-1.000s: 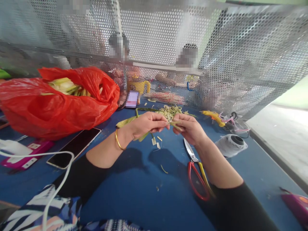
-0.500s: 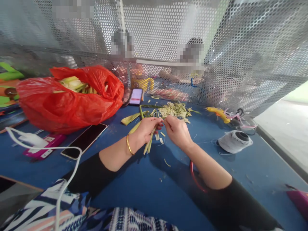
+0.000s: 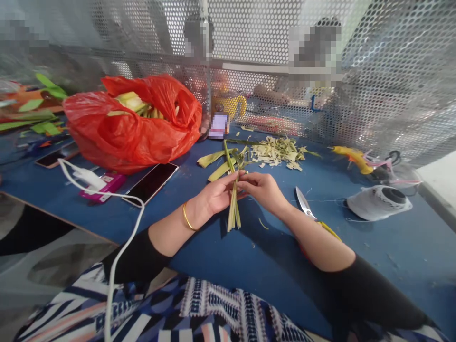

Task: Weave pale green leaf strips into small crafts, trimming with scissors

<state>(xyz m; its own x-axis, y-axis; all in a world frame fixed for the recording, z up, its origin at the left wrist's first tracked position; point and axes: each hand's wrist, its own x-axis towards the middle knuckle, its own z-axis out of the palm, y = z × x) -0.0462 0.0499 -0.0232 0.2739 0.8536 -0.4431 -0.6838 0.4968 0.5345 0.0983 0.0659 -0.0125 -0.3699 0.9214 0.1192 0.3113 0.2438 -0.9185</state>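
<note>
My left hand [image 3: 215, 195] is closed on a small bundle of pale green plant strips [image 3: 233, 211], whose cut ends hang down and fan out toward me. The fingers of my right hand [image 3: 265, 189] pinch at the same bundle from the right, near its upper part. Whether a thread runs round it I cannot make out. Just beyond my hands lie loose leaf pieces [image 3: 213, 158] and a heap of pale trimmings [image 3: 278, 151]. Scissors [image 3: 305, 205] lie partly under my right forearm, blades pointing away.
A red plastic bag [image 3: 142, 142] of plant pieces stands at the left. Near it lie a phone [image 3: 153, 184] and a magenta power strip [image 3: 105, 188] with a white cable [image 3: 117, 256]. A white thread cone [image 3: 374, 205] lies right. Perforated metal panels [image 3: 256, 33] border the back.
The view has shifted, so the table's things appear farther right and higher. My right hand has turned and come lower onto the bundle, which now shows more fully. The scissors' blades have come into sight.
</note>
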